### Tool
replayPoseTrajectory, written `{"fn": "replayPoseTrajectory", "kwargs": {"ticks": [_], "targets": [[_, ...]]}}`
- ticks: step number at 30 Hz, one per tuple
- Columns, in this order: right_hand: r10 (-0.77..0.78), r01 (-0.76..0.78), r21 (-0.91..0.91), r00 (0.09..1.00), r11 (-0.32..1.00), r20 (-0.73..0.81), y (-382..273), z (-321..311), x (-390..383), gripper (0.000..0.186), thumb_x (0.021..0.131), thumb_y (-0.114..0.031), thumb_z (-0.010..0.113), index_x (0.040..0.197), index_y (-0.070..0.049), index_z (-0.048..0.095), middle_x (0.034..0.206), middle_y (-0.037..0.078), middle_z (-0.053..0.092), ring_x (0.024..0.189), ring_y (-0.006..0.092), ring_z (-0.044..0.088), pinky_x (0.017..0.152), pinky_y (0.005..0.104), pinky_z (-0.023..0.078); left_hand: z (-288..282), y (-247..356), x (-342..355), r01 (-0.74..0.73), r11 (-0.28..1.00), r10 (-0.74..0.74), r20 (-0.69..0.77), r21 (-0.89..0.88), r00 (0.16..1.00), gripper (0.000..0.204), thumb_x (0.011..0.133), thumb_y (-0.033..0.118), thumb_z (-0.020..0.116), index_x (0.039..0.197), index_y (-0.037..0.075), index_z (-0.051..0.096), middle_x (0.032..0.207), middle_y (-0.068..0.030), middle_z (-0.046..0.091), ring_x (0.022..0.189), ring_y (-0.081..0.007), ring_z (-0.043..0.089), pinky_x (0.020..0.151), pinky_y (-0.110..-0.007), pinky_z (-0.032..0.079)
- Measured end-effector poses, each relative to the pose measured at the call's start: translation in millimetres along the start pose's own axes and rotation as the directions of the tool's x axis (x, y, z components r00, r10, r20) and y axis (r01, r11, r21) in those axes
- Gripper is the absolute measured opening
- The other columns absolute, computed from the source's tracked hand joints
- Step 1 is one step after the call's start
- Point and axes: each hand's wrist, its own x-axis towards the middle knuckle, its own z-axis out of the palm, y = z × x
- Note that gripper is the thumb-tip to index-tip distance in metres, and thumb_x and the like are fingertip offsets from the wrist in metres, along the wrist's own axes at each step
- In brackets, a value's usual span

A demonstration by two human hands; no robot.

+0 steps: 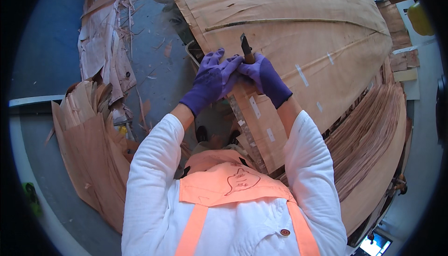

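Both gloved: right hand (267, 77) shut tight round knife (246, 48), blade pointing to 12 o'clock over veneer sheet (298, 27), left hand (212, 79) touching at 9 o'clock, fingers loosely curled, holding nothing clear.

The knife (246, 49) has a short dark blade that tapers to a point and a brown wooden handle; it stands nearly upright, blade tip up and tilted slightly left, its handle mostly hidden. It sits at the near left edge of the top veneer sheet (298, 32), a wide, thin, pale brown sheet (wood grain running across, several small white tape patches) lying flat on a tall stack.
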Motion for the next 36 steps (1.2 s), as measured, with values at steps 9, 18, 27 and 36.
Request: {"fn": "replayPoseTrajectory", "kwargs": {"ticks": [9, 18, 27, 36], "targets": [[0.070, -0.065, 0.038, 0.988, 0.997, -0.137, -23.7, -53.1, -96.4, 0.035, 0.083, -0.017, 0.065, 0.109, 0.000, 0.050, 0.081, 0.010, 0.064, 0.064, 0.0157, 0.065, 0.050, 0.0244, 0.045, 2.7, -4.8, -1.9, -0.125, 0.977, 0.116, 0.061, 0.174, 0.991, 0.037, 0.087, 0.029, 0.056, 0.122, 0.017, 0.059, 0.129, -0.0089, 0.056, 0.117, -0.0409, 0.049, 0.099, -0.051, 0.035], [0.171, -0.114, 0.178, 0.922, 0.977, -0.348, 26.4, -118.0, -173.9, 0.030, 0.087, -0.017, 0.062, 0.112, -0.003, 0.054, 0.084, 0.009, 0.064, 0.064, 0.0149, 0.062, 0.052, 0.0249, 0.045, -18.4, -13.1, -3.0, -0.226, 0.952, 0.179, 0.226, 0.204, 0.958, 0.039, 0.085, 0.033, 0.057, 0.123, 0.029, 0.057, 0.136, -0.0129, 0.049, 0.117, -0.0454, 0.047, 0.098, -0.052, 0.037], [-0.007, 0.013, 0.032, 0.987, 0.999, -0.162, 51.8, -118.5, -174.8, 0.028, 0.089, -0.013, 0.057, 0.114, -0.002, 0.052, 0.080, 0.010, 0.062, 0.055, 0.0140, 0.056, 0.046, 0.0212, 0.042, -11.1, 29.6, -96.1, 0.069, 0.996, -0.047, -0.323, 0.057, 0.945, 0.035, 0.077, 0.029, 0.066, 0.110, 0.016, 0.064, 0.118, -0.0132, 0.059, 0.106, -0.0340, 0.055, 0.091, -0.046, 0.043], [-0.053, 0.079, -0.138, 0.982, 0.987, 0.181, 19.5, -72.6, -170.7, 0.026, 0.092, -0.016, 0.057, 0.115, -0.006, 0.053, 0.081, 0.007, 0.062, 0.059, 0.0116, 0.057, 0.044, 0.0211, 0.040, -32.7, 159.1, -423.4, 0.870, 0.492, -0.868, -0.094, -0.037, 0.487, 0.032, 0.084, 0.031, 0.059, 0.112, 0.014, 0.061, 0.108, -0.0129, 0.059, 0.101, -0.0333, 0.057, 0.086, -0.042, 0.046]]}}
